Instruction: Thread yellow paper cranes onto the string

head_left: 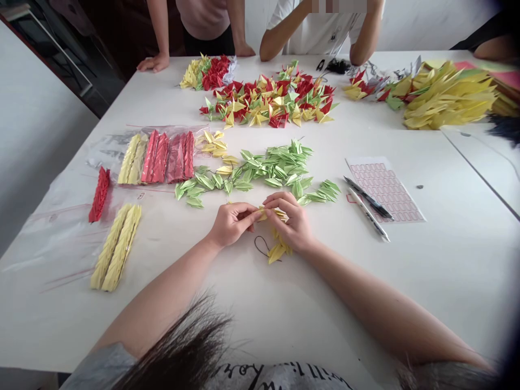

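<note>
My left hand [235,223] pinches one end of a string of yellow folded paper cranes [278,252]. Fingers of my right hand [290,221] close on the same yellow pieces, partly covering them. The rest of the string hangs down to the table below my right hand, with a dark cord loop [261,246] beside it. Just beyond my hands lie strings of green folded paper cranes [280,162], with a few yellow ones [214,143] at their left end. The exact spot where my fingertips meet is hard to make out.
Clear bags with yellow and red bundles [156,157] lie left, near a red bundle [99,195] and yellow bundles [117,246]. Pens [368,200] rest on a label sheet [406,203] at right. Farther back are mixed colourful cranes [272,100], a yellow pile [449,97] and people.
</note>
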Demonstrator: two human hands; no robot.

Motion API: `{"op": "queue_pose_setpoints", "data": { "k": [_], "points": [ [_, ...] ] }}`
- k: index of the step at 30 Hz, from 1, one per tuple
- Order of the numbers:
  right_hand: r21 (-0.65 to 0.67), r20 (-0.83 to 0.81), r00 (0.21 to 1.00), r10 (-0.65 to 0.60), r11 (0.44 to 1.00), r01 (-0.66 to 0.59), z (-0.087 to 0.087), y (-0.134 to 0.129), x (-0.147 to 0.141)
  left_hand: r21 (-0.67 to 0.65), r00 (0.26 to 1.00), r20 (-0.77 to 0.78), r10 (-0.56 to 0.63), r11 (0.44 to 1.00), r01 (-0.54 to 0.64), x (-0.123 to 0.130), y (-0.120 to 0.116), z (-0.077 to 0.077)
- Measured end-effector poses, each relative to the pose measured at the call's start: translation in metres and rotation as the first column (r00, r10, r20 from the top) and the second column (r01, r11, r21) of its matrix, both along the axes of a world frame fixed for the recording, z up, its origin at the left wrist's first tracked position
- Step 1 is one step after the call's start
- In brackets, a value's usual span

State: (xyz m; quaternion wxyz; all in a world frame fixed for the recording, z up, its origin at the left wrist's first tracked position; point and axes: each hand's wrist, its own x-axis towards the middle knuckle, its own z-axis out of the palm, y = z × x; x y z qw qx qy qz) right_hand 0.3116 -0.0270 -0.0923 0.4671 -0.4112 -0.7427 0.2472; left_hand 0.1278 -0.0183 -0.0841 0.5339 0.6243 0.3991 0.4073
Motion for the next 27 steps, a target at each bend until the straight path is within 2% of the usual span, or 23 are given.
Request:
{"op": "queue_pose_setpoints", "data": {
  "k": [3, 10, 16, 22, 27],
  "points": [
    [-0.027, 0.004, 1.000, 0.001, 1.000, -0.001, 0.0006, 0.0001, 0.0014, -0.029, 1.000, -0.003, -0.021, 0.999, 0.021, -0.0008, -0.0003, 0.0000],
    [-0.049, 0.004, 1.000, 0.006, 0.999, -0.005, 0.0009, 0.0008, 0.0013, 0.076, 0.995, -0.085, -0.048, 0.996, 0.055, -0.0003, -0.0017, 0.0010],
    [-0.083, -0.042, 0.999, 0.022, 0.996, -0.025, -0.0013, 0.0015, 0.0034, 0.022, 0.998, -0.043, -0.048, 0.999, 0.049, -0.0015, -0.0027, -0.0001],
    [-0.074, -0.011, 1.000, 0.002, 0.997, -0.002, -0.0001, -0.0009, 0.0005, 0.000, 0.998, 0.004, -0.059, 0.998, 0.059, -0.0013, -0.0028, 0.0008],
    [-0.040, -0.046, 0.999, -0.020, 0.999, 0.019, 0.0011, -0.0007, 0.0012, -0.089, 0.998, 0.063, 0.004, 0.996, 0.001, -0.0022, -0.0011, 0.0010]
  ]
}}
